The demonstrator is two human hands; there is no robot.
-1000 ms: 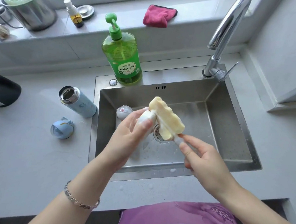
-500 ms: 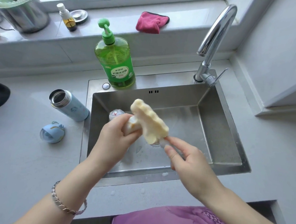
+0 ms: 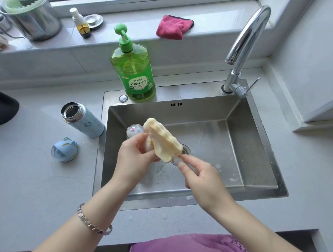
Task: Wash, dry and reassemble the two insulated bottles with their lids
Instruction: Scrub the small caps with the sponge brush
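Observation:
Over the sink (image 3: pixel 257 150) my left hand (image 3: pixel 135 160) grips a small white bottle (image 3: pixel 147 144), mostly hidden by my fingers. My right hand (image 3: pixel 199 177) pinches the clear handle of a yellow sponge brush (image 3: pixel 163 139), whose wavy head lies against the white bottle. A white lid (image 3: pixel 133 130) with a pink mark sits in the sink's back left corner. The light blue bottle (image 3: pixel 83 119) stands open on the counter left of the sink, and its blue lid (image 3: pixel 64 149) lies in front of it.
A green dish soap pump bottle (image 3: pixel 134 70) stands on the sink's back rim, the faucet (image 3: pixel 243 47) at back right. On the sill are a pink cloth (image 3: pixel 173 27), a small spray bottle (image 3: pixel 81 24) and a metal pot (image 3: pixel 30 16). Suds dot the sink floor.
The sponge head has shifted slightly against the white bottle as both hands keep their hold. The view has drifted, so everything sits a little differently in frame.

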